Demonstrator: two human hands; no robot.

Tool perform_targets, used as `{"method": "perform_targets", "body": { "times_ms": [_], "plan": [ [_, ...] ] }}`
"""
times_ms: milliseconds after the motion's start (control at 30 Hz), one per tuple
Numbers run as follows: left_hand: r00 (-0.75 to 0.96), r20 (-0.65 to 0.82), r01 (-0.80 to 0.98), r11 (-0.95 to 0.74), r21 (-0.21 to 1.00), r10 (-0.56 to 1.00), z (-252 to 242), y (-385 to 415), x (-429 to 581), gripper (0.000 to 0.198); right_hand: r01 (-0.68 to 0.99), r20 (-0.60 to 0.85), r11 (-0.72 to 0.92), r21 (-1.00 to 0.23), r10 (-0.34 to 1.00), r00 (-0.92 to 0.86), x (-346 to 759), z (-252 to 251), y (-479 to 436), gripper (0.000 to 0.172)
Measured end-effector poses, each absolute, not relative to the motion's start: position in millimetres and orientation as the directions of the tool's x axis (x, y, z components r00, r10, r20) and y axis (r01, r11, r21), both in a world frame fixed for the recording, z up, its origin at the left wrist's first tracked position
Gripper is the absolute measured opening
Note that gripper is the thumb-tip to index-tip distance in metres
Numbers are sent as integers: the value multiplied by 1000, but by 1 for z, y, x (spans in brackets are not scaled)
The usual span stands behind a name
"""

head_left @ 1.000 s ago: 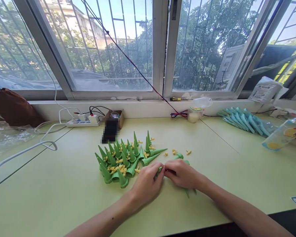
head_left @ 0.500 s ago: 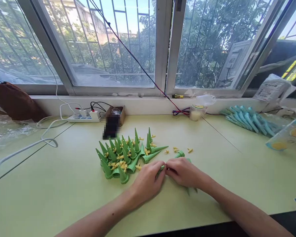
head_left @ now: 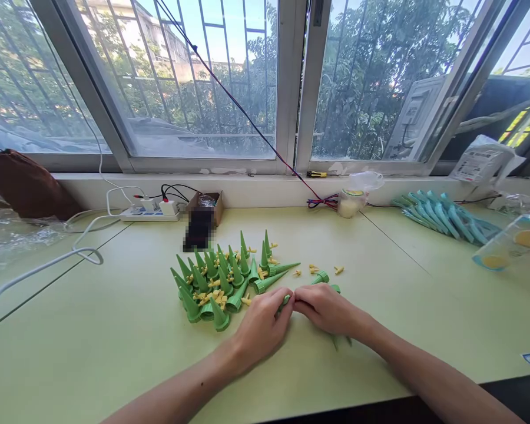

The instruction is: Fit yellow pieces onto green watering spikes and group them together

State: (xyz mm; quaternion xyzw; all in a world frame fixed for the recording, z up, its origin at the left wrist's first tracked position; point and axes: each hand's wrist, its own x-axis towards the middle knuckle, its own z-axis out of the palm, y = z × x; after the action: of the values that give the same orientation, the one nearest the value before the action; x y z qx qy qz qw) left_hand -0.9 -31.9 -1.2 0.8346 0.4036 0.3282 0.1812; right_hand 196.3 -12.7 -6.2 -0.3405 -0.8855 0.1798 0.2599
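My left hand [head_left: 265, 321] is closed around a green plastic spike [head_left: 285, 301], of which only a small part shows between thumb and fingers. Against its end, my right hand [head_left: 324, 307] is pinched; whatever lies between those fingertips is hidden. Several green cone-shaped spikes [head_left: 221, 317] stand or lie in a cluster to the left of my hands. Small yellow plastic valves [head_left: 219, 296] are scattered among them. Beyond my right hand lie a green spike's ribbed cap end [head_left: 321, 277] and a few loose yellow valves [head_left: 339, 270]. More green tips poke out beneath my right wrist.
At the back stand a power strip [head_left: 150, 217] with cables, a small cardboard box [head_left: 219, 209] and a lidded jar [head_left: 350, 205]. Blue-green plastic pieces [head_left: 441, 215] lie at the right, beside a clear printed bag [head_left: 512, 244]. A white cable [head_left: 39, 271] loops across the left.
Both hands stay together in nearly the same place and grip. The whole view has shifted very slightly; the spikes and valves on the table look unmoved.
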Motion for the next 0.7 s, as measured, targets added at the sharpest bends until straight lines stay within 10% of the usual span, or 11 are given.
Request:
{"method": "perform_targets", "body": {
  "times_ms": [700],
  "plan": [
    [402,434,530,-592,607,806,-7,-29,-3,23,467,368,671,-576,723,-584,193,-1,-14,30]
  ]
}}
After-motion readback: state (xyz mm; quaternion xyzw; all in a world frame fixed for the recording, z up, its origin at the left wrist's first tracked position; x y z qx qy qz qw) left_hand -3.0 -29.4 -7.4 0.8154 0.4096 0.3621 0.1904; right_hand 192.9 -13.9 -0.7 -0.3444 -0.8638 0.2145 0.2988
